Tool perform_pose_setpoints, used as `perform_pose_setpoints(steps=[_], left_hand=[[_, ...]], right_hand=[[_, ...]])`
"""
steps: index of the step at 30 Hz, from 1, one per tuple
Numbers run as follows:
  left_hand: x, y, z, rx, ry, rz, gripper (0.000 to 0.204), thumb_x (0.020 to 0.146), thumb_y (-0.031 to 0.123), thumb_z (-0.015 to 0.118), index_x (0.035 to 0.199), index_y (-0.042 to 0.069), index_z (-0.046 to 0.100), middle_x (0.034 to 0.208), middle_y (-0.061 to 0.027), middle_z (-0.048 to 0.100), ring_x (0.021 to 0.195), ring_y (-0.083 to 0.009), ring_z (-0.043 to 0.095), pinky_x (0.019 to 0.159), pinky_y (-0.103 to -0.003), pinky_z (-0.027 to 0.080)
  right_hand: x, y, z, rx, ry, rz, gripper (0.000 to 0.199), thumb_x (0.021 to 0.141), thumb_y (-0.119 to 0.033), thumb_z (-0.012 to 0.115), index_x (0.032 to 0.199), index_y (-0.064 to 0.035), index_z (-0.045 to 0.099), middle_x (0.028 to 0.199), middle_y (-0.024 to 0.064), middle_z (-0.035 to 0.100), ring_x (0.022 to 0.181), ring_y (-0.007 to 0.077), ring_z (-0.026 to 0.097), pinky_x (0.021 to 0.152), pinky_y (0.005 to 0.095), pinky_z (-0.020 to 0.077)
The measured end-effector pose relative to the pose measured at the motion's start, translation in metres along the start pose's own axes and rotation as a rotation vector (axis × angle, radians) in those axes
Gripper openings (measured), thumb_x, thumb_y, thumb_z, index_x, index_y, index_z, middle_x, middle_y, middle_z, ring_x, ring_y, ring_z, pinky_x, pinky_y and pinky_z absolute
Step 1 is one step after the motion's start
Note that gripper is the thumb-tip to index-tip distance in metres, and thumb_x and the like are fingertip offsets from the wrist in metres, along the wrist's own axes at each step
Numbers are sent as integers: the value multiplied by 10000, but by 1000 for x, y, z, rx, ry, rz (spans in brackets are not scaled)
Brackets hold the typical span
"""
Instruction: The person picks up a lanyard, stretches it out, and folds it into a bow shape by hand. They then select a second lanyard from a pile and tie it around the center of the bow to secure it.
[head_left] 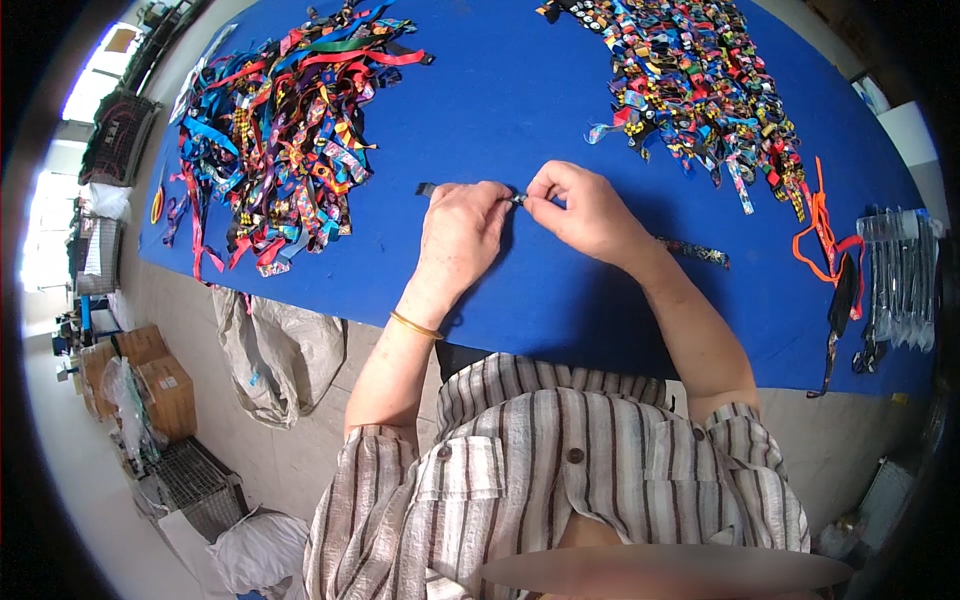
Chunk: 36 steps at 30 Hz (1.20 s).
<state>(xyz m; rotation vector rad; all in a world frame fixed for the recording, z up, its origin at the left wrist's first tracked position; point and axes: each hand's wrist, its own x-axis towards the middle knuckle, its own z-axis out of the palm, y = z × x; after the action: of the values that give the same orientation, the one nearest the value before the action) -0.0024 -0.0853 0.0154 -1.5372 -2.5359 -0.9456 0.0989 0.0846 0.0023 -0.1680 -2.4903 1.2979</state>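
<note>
My left hand (463,225) is closed on a narrow dark strap (517,199), and a black end of it sticks out past the knuckles. Close beside it, my right hand (585,212) pinches the strap between thumb and fingers. Only a short bit shows between the two hands; the rest of that stretch is hidden under my fingers. From beneath my right forearm a dark patterned strap end (700,252) lies out on the blue table. Whether it belongs to the same strap I cannot tell.
A tangled heap of colourful straps (290,140) covers the table's left part. At the far right, straps (690,85) lie in dense rows. Orange cord (822,235) and clear plastic packets (895,275) sit near the right edge of the blue table (490,100). A pale sack (280,350) hangs front left.
</note>
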Motion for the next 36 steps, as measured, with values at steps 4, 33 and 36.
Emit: perform_pose_setpoints(steps=[4, 33, 36], left_hand=[[17, 13, 1, -1009, -169, -420, 139, 933, 105, 639, 1004, -14, 627, 785, -84, 701, 720, -163, 662, 693, -277, 508], [58, 39, 46, -1446, -425, -464, 99, 939, 64, 642, 1018, 12, 613, 785, -77, 670, 617, -121, 621, 526, -237, 508], [55, 41, 49, -1431, -394, -443, 104, 928, 72, 670, 962, 22, 586, 736, -43, 637, 586, -94, 593, 486, -220, 469]], right_hand=[[-4, -12, -29, 546, -120, 351, 143, 908, -149, 673, 915, -21, 609, 784, 38, 648, 687, 90, 599, 611, 230, 475], [-29, 22, -54, 665, 230, 305, 145, 896, -74, 682, 1005, 14, 644, 873, 34, 685, 779, 64, 635, 720, 212, 514], [-29, 19, -53, 641, 208, 300, 121, 904, -77, 673, 992, 2, 650, 868, 21, 677, 774, 51, 622, 718, 208, 509]])
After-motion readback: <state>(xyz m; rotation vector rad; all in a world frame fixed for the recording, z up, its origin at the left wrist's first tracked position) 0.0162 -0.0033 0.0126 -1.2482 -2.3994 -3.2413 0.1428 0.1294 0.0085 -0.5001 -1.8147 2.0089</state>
